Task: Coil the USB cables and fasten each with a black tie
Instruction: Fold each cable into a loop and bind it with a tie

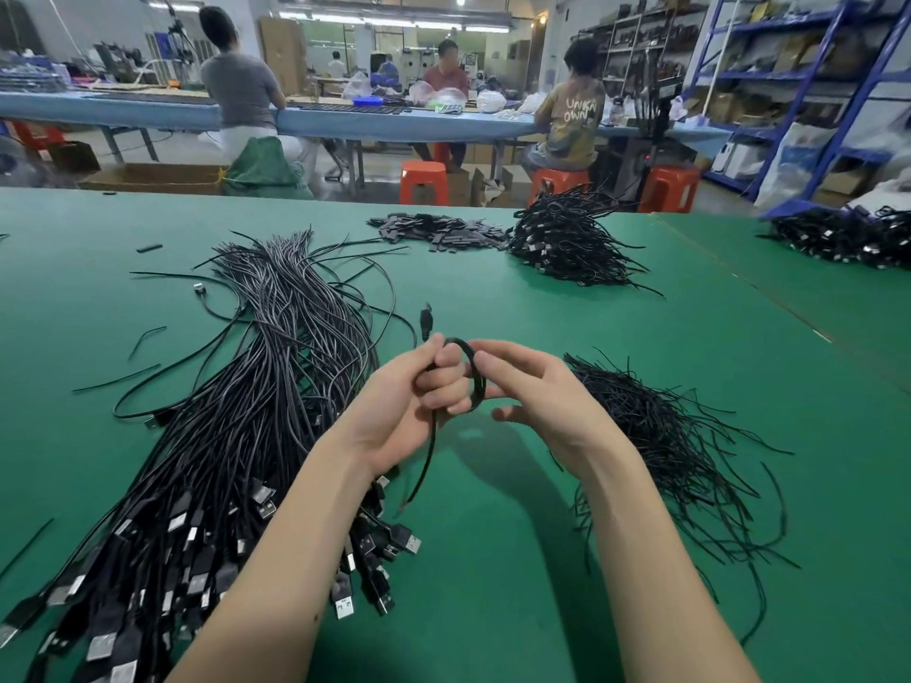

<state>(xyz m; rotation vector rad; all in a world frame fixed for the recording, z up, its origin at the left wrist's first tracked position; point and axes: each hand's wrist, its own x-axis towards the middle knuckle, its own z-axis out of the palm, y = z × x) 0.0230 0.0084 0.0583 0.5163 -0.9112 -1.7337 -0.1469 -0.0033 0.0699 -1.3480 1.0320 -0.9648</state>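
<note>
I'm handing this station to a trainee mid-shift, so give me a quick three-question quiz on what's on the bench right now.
1. True or false: the coil in the hands already has a black tie around it.
2. Which hand has its fingers curled through the coil? A) left hand B) right hand C) neither
3. Fill in: the loose ties lie on the green table to the worker's ____, opposite the uncoiled USB cables.

Key: 1 false, since no tie shows on it and one cable end hangs free. 2 A. 3 right.
</note>
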